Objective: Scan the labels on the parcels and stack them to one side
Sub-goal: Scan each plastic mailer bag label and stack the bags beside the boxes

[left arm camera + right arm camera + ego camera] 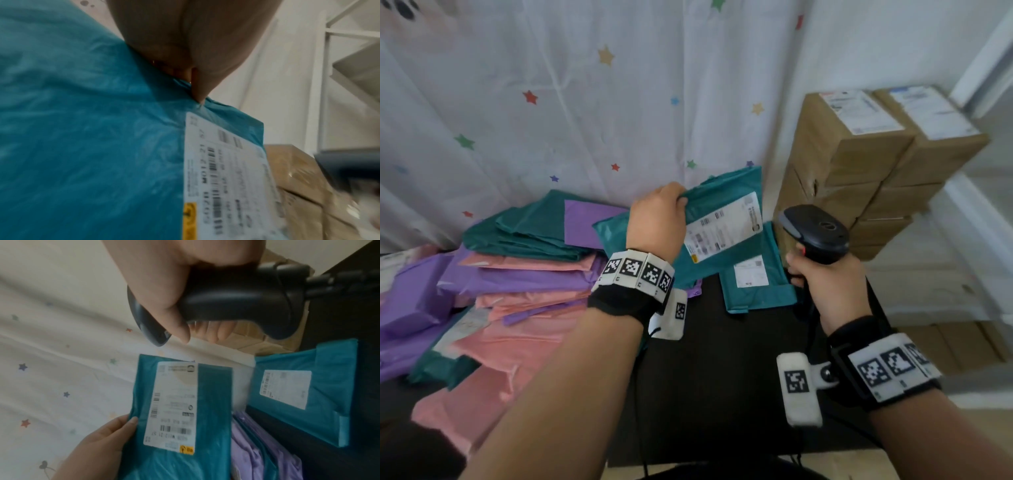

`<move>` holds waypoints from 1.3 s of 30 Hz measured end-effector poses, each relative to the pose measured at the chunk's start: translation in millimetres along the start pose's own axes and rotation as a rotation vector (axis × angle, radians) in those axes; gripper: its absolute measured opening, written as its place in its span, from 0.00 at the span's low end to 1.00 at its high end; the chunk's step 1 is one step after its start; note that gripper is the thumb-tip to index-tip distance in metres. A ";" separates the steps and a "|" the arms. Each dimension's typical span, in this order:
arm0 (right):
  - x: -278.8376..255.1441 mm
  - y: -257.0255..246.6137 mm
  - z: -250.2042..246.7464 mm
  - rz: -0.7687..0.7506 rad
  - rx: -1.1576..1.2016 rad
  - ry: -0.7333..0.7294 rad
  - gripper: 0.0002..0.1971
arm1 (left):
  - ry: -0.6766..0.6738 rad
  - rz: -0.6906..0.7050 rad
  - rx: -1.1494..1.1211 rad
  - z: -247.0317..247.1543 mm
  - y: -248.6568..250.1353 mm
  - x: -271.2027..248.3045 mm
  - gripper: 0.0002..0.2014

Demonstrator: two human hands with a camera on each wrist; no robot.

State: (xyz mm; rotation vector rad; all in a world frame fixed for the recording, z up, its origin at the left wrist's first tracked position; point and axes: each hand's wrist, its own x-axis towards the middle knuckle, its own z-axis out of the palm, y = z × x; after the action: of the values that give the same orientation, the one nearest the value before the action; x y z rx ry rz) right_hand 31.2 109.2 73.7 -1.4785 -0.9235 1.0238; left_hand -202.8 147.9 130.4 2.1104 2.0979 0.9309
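Dark tabletop (709, 359) seen from above. At its left side, a loose heap of soft mailer bags (517, 291) in pink, purple and teal, overlapping and partly hanging past the near edge. Toward the right, a single teal mailer (756, 284) lying flat, white label (751, 275) facing up, apart from the heap. At the far right edge, a stack of brown cardboard boxes (859, 178); its base is hidden.
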 end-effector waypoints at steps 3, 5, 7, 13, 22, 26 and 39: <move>4.1 -7.2 -11.7 -0.095 -0.058 0.023 0.07 | -0.135 0.107 0.028 11.4 15.1 -12.0 0.11; 4.6 -11.1 -17.1 -0.136 -0.118 -0.007 0.08 | -0.211 0.186 0.023 18.0 25.0 -19.7 0.11; 3.4 -12.1 -19.8 -0.118 -0.131 -0.067 0.09 | -0.260 0.237 0.018 23.6 34.1 -25.7 0.11; -1.7 -3.3 -21.7 -0.033 -0.138 -0.067 0.08 | -0.132 0.292 -0.025 30.1 44.4 -33.0 0.09; 0.1 1.2 -20.1 0.064 0.199 0.251 0.09 | -0.323 -0.498 -0.149 63.0 40.1 -75.3 0.21; -1.0 4.2 -18.4 0.070 0.264 0.283 0.15 | -0.796 -0.454 -0.208 75.0 46.6 -85.8 0.35; -5.0 28.6 -12.8 0.093 0.050 0.125 0.16 | -0.304 -0.640 -1.105 71.1 19.7 -63.2 0.15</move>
State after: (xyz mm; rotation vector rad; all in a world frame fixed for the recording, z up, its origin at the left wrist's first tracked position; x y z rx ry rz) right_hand 42.3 96.4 46.8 -1.5372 -0.7415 1.0024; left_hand -149.9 115.4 55.7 0.8842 1.3765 1.1476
